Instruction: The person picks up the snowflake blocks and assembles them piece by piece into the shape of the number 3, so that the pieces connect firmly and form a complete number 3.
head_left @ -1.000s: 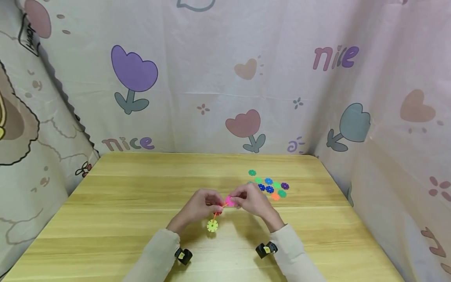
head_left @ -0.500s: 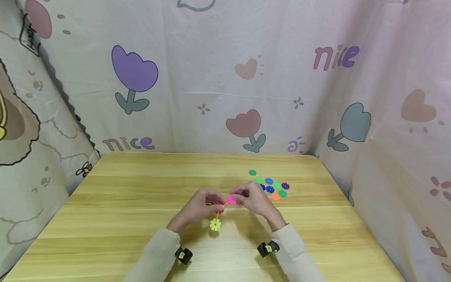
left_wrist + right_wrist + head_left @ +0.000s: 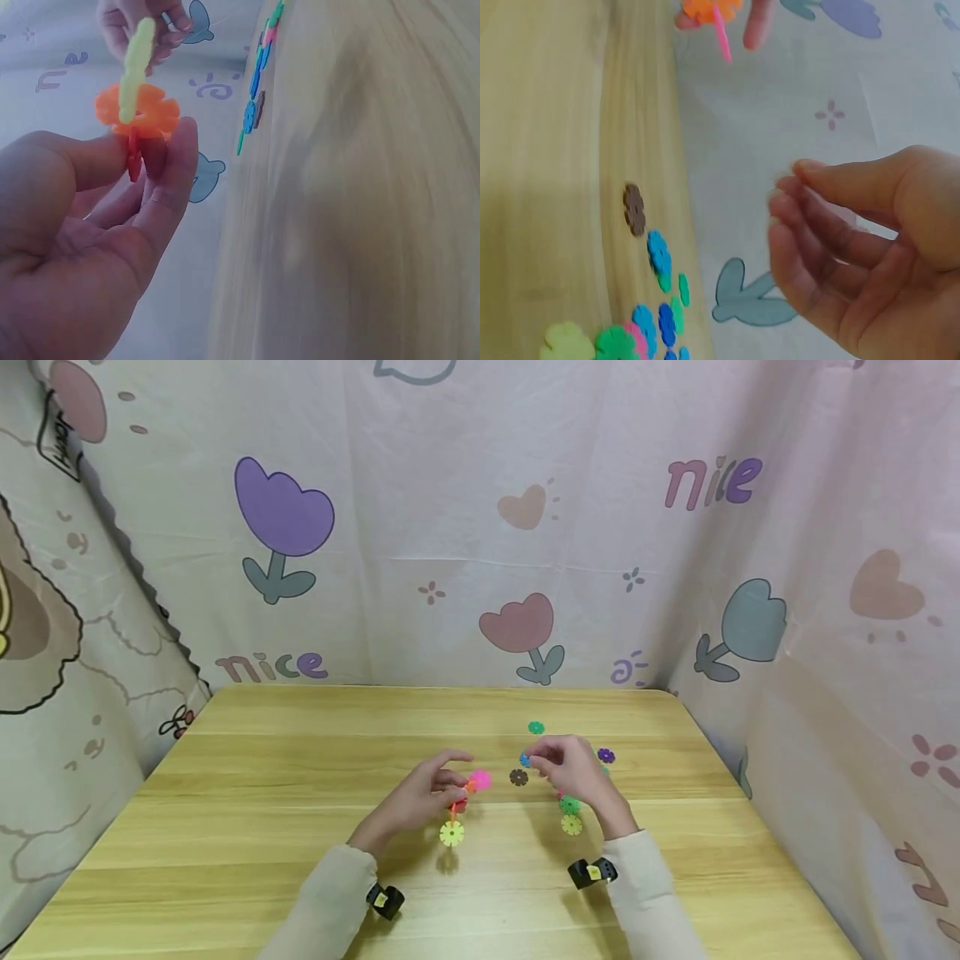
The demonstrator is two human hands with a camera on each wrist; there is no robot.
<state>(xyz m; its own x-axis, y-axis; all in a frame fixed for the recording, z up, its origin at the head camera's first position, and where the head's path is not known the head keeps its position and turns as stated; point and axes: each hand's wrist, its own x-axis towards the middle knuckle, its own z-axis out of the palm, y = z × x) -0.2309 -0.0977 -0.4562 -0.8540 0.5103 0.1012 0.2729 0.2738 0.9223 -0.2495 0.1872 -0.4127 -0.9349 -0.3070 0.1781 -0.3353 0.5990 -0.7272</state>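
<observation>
My left hand point(image 3: 414, 797) pinches a joined cluster of slotted plastic flower discs between thumb and fingers, above the table. The cluster has a pink disc point(image 3: 482, 780), an orange disc point(image 3: 159, 112), a red disc point(image 3: 134, 159) and a yellow disc point(image 3: 452, 833), set at angles to each other. My right hand point(image 3: 576, 770) is over the loose discs, fingers loosely bent with nothing between them in the right wrist view. Near its fingertips in the head view lies a light blue disc point(image 3: 658, 253), beside a brown disc point(image 3: 518, 777).
Loose discs lie under and around my right hand, among them a green disc point(image 3: 570, 805), a yellow-green disc point(image 3: 572, 824), a purple disc point(image 3: 606, 756) and a teal disc point(image 3: 536, 727). A printed curtain point(image 3: 420, 527) encloses the wooden table point(image 3: 300, 735) behind and at the sides.
My right hand has let go of the pink disc and moved right to the loose discs. The pink disc stays joined to the cluster in my left hand, whose index finger has lifted.
</observation>
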